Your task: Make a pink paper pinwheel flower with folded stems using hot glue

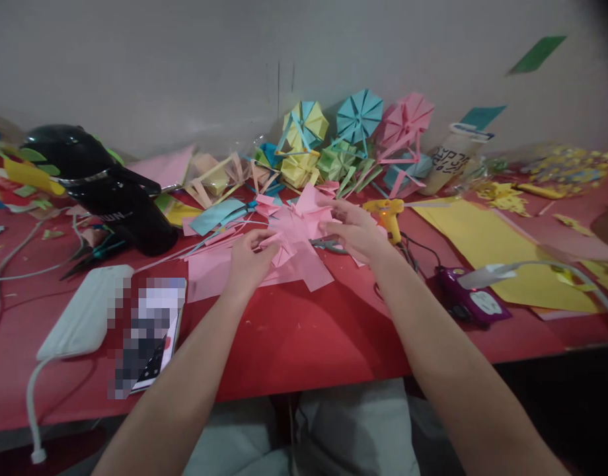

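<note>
My left hand (249, 261) is closed on a small folded pink paper piece (280, 252), pinched between thumb and fingers above flat pink paper sheets (209, 274). My right hand (356, 228) reaches to the edge of another folded pink paper piece (311, 203). Its thumb and fingers are apart, and I see no firm grip. Scissors (328, 246) lie just under the right hand, partly covered by pink paper. Beyond that hand stands a yellow glue gun (389, 215) with a black cord.
Folded paper wheels, a blue one (359, 114) among them, lean on the wall. At left are a black bottle (120, 205), a white power bank (86, 311) and a phone (155, 330). Right hold yellow sheets (507, 264), a purple power socket (472, 297) and a cup (450, 158).
</note>
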`<control>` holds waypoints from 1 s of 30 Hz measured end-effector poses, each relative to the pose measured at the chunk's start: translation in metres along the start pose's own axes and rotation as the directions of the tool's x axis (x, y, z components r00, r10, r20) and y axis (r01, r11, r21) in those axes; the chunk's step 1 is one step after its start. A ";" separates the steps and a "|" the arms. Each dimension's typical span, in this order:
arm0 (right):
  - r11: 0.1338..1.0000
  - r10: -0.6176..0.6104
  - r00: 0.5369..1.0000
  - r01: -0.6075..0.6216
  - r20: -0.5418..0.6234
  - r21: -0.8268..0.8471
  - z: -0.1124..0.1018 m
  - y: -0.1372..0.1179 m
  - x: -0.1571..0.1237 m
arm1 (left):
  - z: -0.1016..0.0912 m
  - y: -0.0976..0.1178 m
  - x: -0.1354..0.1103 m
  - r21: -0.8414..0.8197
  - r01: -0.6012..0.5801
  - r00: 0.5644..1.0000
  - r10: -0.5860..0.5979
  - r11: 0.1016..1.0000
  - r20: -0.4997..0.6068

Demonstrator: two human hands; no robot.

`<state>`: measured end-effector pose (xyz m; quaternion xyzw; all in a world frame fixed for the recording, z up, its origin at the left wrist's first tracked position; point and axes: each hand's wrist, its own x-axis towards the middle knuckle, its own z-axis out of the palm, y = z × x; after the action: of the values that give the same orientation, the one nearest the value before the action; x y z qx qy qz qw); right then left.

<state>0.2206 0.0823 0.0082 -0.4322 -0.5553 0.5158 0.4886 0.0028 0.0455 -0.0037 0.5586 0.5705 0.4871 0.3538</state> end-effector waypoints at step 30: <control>0.968 -0.052 0.998 0.043 -0.032 -0.246 -0.005 0.020 -0.008 | 0.000 -0.007 0.002 -0.084 -0.023 1.000 0.023 0.996 0.001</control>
<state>0.2267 0.0769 -0.0125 -0.4857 -0.6156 0.4230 0.4542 0.0001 0.0483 -0.0103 0.5503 0.5427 0.5141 0.3718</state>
